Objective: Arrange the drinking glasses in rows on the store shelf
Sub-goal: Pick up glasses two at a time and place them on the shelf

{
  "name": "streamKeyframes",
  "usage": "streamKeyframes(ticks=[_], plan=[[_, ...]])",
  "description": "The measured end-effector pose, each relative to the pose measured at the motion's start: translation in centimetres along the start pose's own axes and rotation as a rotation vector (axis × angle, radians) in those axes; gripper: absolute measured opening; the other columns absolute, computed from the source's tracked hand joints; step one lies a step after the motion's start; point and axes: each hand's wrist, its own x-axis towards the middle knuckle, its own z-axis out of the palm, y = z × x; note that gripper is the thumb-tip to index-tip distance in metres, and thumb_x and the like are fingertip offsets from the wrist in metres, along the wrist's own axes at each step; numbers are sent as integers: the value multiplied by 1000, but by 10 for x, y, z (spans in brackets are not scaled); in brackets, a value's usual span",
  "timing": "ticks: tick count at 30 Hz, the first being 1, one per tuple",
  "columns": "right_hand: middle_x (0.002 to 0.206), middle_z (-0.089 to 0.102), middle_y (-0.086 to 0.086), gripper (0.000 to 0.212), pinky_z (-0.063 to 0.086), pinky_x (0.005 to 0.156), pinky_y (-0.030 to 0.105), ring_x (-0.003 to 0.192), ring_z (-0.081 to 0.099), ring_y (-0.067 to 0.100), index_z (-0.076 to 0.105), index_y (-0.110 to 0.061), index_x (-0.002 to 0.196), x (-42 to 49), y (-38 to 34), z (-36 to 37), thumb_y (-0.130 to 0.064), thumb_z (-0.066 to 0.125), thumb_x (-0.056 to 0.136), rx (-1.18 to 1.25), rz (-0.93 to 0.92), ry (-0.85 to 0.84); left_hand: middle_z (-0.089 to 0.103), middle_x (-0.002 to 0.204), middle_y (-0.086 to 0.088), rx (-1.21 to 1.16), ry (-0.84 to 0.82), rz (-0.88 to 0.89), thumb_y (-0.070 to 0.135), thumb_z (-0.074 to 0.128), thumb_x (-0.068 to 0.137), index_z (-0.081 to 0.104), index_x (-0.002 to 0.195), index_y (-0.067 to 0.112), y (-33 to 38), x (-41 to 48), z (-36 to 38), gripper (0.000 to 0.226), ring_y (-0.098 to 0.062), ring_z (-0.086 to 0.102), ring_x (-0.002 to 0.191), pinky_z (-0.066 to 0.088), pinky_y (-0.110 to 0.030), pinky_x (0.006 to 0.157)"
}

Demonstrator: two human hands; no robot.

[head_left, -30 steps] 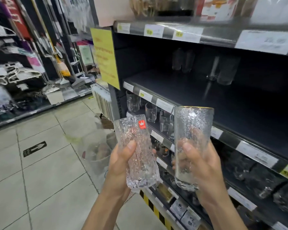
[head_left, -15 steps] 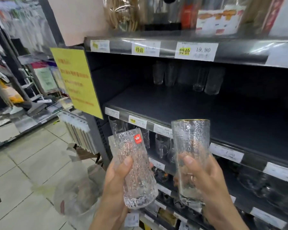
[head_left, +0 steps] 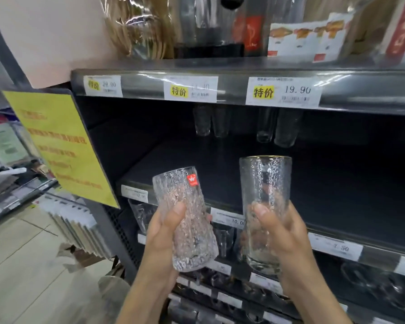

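Right of the yellow sign (head_left: 63, 148), the left hand (head_left: 163, 244) grips a textured glass (head_left: 185, 213), mouth up, its long axis leaning left. The right hand (head_left: 284, 239) grips a gold-rimmed glass (head_left: 264, 190) upright, before the dark shelf (head_left: 337, 188). 4 glasses (head_left: 287, 129) stand at the shelf's back.

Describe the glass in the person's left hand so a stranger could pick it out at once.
Find the dark shelf under the 19.90 price tag. Before it, the left hand grips a tilted ridged glass. Its red sticker sets it apart from the upright, gold-rimmed glass in the right hand.
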Motion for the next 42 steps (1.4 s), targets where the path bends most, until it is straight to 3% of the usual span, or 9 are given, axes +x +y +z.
streamKeyframes(ticks=[5,10,15,20,27,32,35,38,42], plan=[[92,72,-5,51,61,62,31,82,73,18,61,-40,113,2,2,-4,-60,77,70,-38,-24,106,56,139,-18,5,-79,-75,75,81,55,49,141,20,-5,18,6,107,-41,52,129,41,-64,105],[121,63,-14,99,51,97,56,110,63,12,48,-40,138,-2,8,0,-75,71,48,-17,-24,235,41,151,-18,7,-167,-124,77,80,53,38,148,29,-14,31,4,114,-42,41,138,36,-66,109],[79,73,-14,74,52,93,55,80,71,11,42,-49,130,-16,20,13,-62,77,66,-35,21,312,56,140,-13,10,-233,-182,79,82,44,41,144,27,-13,31,-4,120,-35,54,129,41,-59,108],[84,76,-5,95,55,86,52,72,73,16,46,-33,142,-29,30,31,-67,79,60,-23,46,324,70,121,-7,-1,-282,-240,77,84,37,56,130,23,-18,27,-18,111,-30,64,117,44,-57,106],[79,61,-41,84,47,48,7,80,50,-22,23,-41,146,-44,32,40,-34,65,74,27,11,320,57,141,4,27,-365,-239,91,67,49,50,138,33,-20,30,-24,107,-20,52,132,36,-53,114],[86,75,1,71,62,73,46,79,73,27,51,-36,132,-41,32,30,-57,74,68,-123,-32,354,56,132,18,68,-428,-214,80,52,62,44,139,34,-9,32,-4,91,2,50,116,32,-30,110],[85,73,-7,54,62,67,34,72,72,12,55,-43,115,-34,20,18,-54,69,65,-179,-82,384,60,126,27,120,-485,-217,68,54,66,48,136,33,-5,33,14,79,16,54,101,38,-22,102],[99,73,-6,54,58,80,34,88,70,8,60,-39,112,-24,13,-4,-66,72,67,-256,-102,397,76,96,18,132,-526,-183,53,60,75,62,108,28,-7,42,38,41,1,71,92,56,-26,84],[128,63,-7,99,54,94,44,113,63,11,54,-30,132,-4,0,-38,-87,65,52,-365,-54,456,68,125,-2,153,-551,-125,55,78,73,58,126,18,-16,64,76,67,-17,63,119,43,-47,110]])
